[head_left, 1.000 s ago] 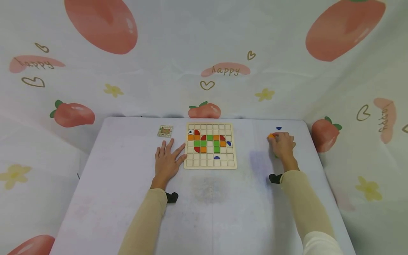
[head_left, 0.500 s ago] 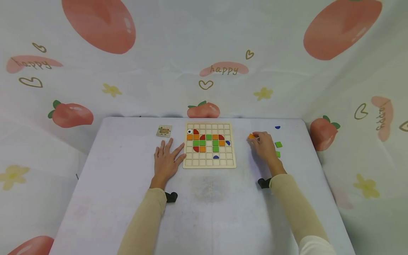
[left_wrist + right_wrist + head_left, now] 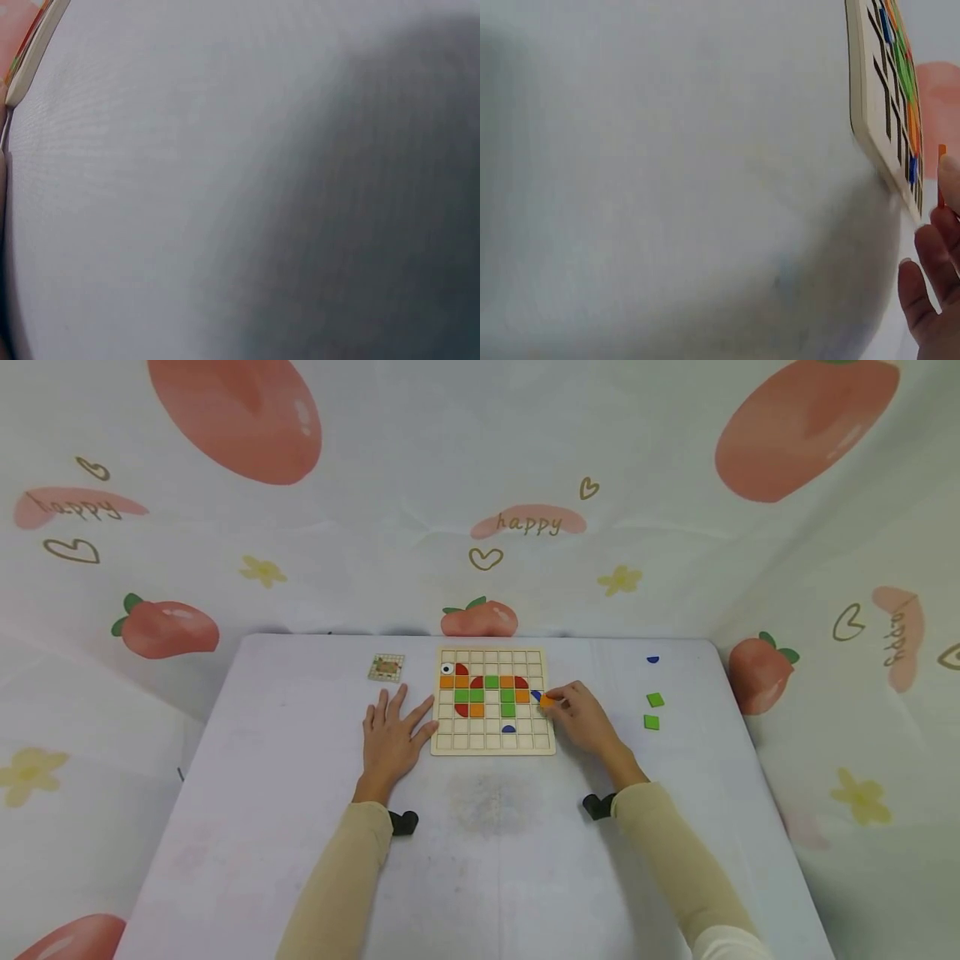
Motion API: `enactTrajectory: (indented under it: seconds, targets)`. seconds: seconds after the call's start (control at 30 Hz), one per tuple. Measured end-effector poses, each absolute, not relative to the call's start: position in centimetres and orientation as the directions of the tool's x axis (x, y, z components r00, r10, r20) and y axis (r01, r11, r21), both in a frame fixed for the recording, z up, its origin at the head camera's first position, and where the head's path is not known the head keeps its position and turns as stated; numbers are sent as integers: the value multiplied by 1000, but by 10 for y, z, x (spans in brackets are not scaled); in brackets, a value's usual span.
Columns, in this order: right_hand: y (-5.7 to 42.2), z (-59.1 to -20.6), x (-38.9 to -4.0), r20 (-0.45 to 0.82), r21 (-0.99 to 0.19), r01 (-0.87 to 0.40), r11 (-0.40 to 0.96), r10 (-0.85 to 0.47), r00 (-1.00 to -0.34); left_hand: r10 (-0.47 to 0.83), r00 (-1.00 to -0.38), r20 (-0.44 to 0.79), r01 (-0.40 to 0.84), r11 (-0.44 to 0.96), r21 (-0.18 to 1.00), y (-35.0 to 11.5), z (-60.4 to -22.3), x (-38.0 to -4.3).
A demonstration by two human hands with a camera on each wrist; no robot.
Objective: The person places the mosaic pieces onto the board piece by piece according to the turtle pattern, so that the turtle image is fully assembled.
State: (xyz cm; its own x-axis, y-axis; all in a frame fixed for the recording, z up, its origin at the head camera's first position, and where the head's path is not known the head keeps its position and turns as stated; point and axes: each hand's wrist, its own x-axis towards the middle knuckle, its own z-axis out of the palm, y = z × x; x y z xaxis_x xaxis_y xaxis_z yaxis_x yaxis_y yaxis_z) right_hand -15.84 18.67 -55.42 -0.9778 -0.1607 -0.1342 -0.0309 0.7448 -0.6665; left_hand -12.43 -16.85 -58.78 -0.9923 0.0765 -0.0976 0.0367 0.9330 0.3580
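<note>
My right hand [image 3: 588, 722] pinches a small orange tile [image 3: 547, 700] at the right edge of the wooden grid board [image 3: 491, 748]. In the right wrist view the orange tile [image 3: 941, 176] appears edge-on between thumb and fingers. Red, orange and green pieces fill several cells in the board's middle, with a white eye tile [image 3: 447, 669] at upper left. One blue half-round piece [image 3: 536, 695] lies beside the held tile, another blue half-round piece [image 3: 508, 729] lower down. My left hand [image 3: 393, 742] rests with spread fingers on the table, fingertips at the board's left edge.
Two green tiles [image 3: 656, 700] and a blue half-round piece [image 3: 653, 659] lie on the right of the table. A small pattern card [image 3: 387, 667] lies beyond my left hand. Behind the table [image 3: 480, 877] hangs a printed cloth [image 3: 375, 527].
My right hand has carried the orange tile leftward from the loose pieces to the board's right edge, uncovering the two green tiles. The left hand has stayed in place.
</note>
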Motion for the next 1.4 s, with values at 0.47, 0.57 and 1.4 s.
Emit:
enactTrajectory:
  seconds: [0.47,0.57,1.4]
  targets:
    - [158,-558,-148,-39,-670,-177,721,-273,-961,70,-993,-98,31,934,356,-167,-588,-124]
    - [157,-558,-146,-36,-672,-172,720,-264,-964,71,-993,-99,31,932,362,-167,-589,-123]
    - [147,-562,-147,4,-579,-189,793,-229,-973,64,-994,-84,30,934,356,-168,-589,-124]
